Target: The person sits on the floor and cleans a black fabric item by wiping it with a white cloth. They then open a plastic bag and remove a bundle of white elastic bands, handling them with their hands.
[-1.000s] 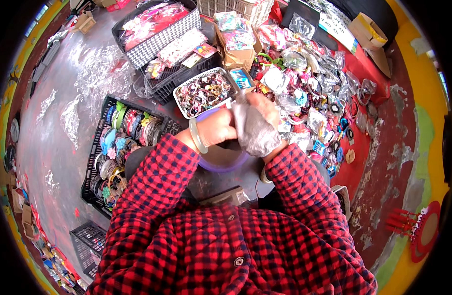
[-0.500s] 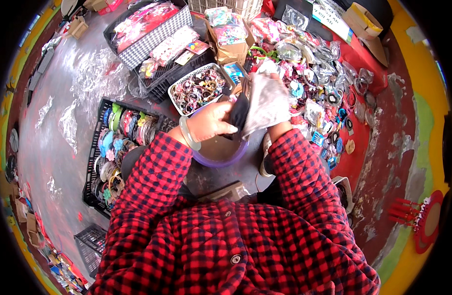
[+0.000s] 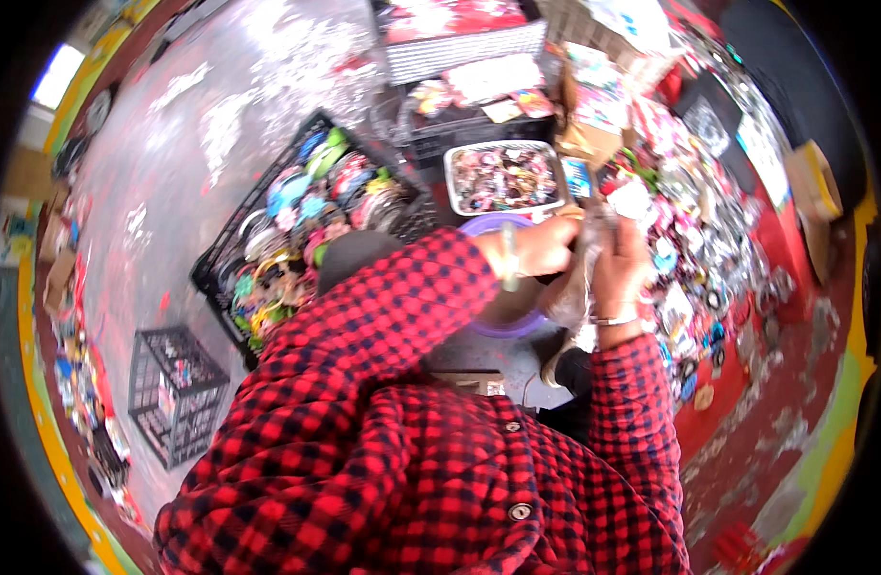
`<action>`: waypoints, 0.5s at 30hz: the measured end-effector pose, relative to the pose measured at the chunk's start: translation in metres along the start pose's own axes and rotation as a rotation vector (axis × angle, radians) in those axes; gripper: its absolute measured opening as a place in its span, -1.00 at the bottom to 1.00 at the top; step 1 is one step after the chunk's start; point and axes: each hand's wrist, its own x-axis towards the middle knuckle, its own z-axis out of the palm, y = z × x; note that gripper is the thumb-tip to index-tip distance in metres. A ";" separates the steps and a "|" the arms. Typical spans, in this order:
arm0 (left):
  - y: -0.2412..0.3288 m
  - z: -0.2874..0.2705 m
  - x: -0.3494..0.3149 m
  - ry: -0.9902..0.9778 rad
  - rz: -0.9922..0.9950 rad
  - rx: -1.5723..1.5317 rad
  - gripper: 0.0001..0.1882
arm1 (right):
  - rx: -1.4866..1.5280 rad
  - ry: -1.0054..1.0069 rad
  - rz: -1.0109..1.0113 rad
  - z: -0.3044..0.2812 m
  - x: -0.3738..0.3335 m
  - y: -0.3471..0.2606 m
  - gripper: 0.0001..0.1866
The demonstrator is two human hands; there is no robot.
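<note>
Over a purple basin [image 3: 510, 330] with murky water, my two hands work close together. My right hand [image 3: 621, 273] is closed round a greyish-white cloth [image 3: 573, 293], which hangs toward the basin's right rim. Beside it my left hand [image 3: 546, 247], with a pale bangle at the wrist, is curled shut against the cloth's upper part. Something dark shows just below the left fingers, but blur and the hand hide what it is.
Behind the basin stands a white basket [image 3: 449, 174] of hair ties. A black crate [image 3: 256, 189] of headbands lies left, another black crate [image 3: 201, 407] nearer. Bagged accessories [image 3: 690, 220] cover the red sheet at right. A patterned box [image 3: 464, 57] stands at the back.
The view has swung, so the basin and baskets sit further right. The cloth, spread before, now hangs narrow between my hands. The black item at my left hand is mostly hidden now.
</note>
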 end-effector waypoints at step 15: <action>0.043 -0.054 -0.048 0.537 0.006 -0.273 -0.73 | 0.765 -0.040 0.768 -0.022 0.004 0.079 -0.69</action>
